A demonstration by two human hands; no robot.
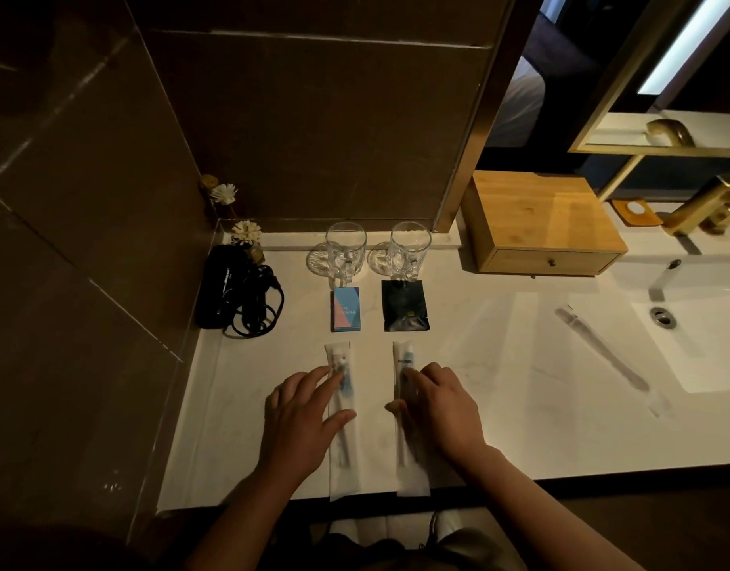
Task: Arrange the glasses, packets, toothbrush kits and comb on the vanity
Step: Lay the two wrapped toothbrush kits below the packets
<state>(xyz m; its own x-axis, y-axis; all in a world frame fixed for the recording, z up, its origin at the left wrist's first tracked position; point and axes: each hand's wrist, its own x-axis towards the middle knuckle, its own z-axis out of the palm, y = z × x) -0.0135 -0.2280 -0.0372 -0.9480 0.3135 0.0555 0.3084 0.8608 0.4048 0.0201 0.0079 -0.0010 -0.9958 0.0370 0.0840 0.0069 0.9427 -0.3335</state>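
Two clear glass mugs, the left glass (345,248) and the right glass (409,249), stand on coasters at the back of the white vanity (499,405). In front of them lie a blue-pink packet (346,309) and a black packet (404,305). Nearer me, two wrapped toothbrush kits lie parallel: the left kit (339,467) and the right kit (410,471). My left hand (303,418) rests flat with fingers spread on the left kit. My right hand (437,408) rests the same way on the right kit. A wrapped comb (602,350) lies diagonally by the sink.
A black hair dryer (227,292) with coiled cord sits at the back left, beside a reed diffuser with white flowers (246,232). A wooden drawer box (544,224) stands right of the glasses. The sink basin (692,335) and gold faucet (709,204) are at the right.
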